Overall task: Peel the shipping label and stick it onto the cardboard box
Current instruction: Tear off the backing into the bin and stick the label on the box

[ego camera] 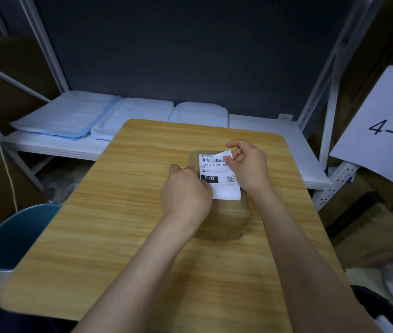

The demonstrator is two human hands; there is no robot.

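**Both hands on one label, one box on the table**

Fingers of the right hand pinch the far right corner of the shipping label, thumb and forefinger closed on the paper, which lifts slightly there. The left hand is curled with its fingertips closed on the label's left edge, covering part of the print.

One label lies over the top of one cardboard box, which stands near the middle of the wooden table. Both forearms cross the table's near half, and the left wrist hides the box's left side.

Behind the table, a white shelf carries three folded pale cloths in a row, touching one another. A blue bin stands on the floor just left of the table; its contents cannot be made out. At right, one white sheet marked "4-4" hangs beside the shelf frame, with brown cartons below it.
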